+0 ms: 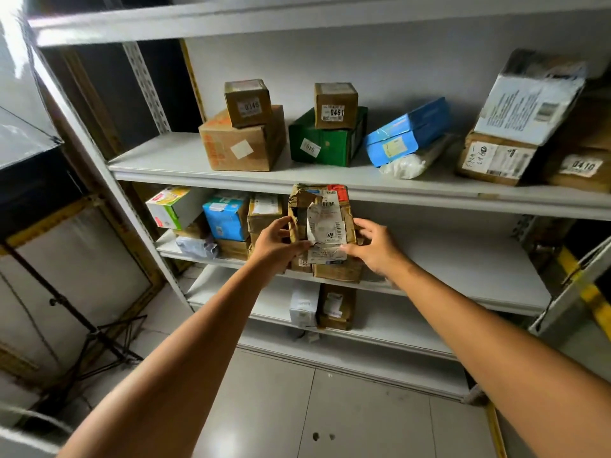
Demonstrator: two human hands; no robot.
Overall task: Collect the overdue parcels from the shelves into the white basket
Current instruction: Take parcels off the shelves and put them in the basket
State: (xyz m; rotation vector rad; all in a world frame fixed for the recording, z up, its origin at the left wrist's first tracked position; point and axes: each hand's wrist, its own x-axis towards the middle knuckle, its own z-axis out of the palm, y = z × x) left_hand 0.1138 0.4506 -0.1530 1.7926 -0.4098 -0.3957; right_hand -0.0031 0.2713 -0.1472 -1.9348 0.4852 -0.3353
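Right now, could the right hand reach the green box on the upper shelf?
Probably, once freed: the green box stands near the front of the shelf just above, unobstructed, but the right hand and left hand both hold the torn parcel.

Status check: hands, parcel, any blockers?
Left hand and right hand both grip battered brown parcel, label torn, held in front of shelf. Basket not clearly in view. Nothing seen in the way.
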